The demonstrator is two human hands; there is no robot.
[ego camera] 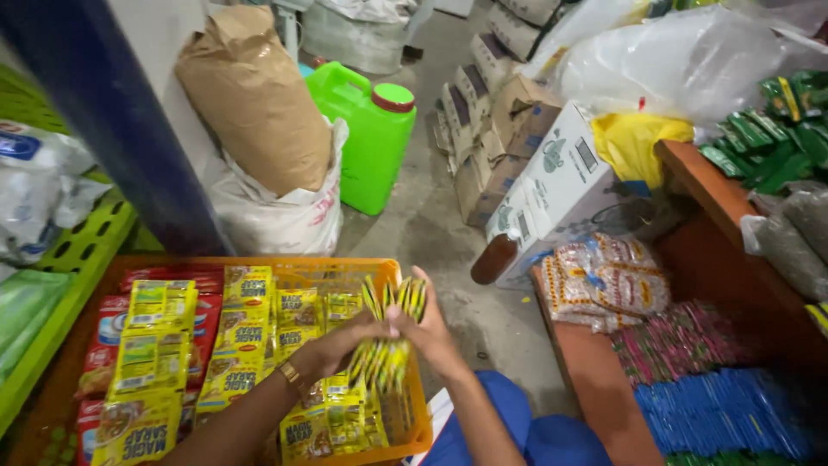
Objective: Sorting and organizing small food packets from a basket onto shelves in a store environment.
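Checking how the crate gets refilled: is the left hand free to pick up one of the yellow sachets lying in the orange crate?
Probably not right now. The left hand and right hand are both closed on a bunch of yellow sachets above the orange crate; the loose sachets lie uncovered close beside it.

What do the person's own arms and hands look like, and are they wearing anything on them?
Both forearms are bare, with no sleeves or gloves in view. The left hand has a gold-coloured metal watch or bracelet on its wrist. The right hand shows no ring, band or other wear that I can make out. Fingers are bare; the picture is too soft to show the nails.
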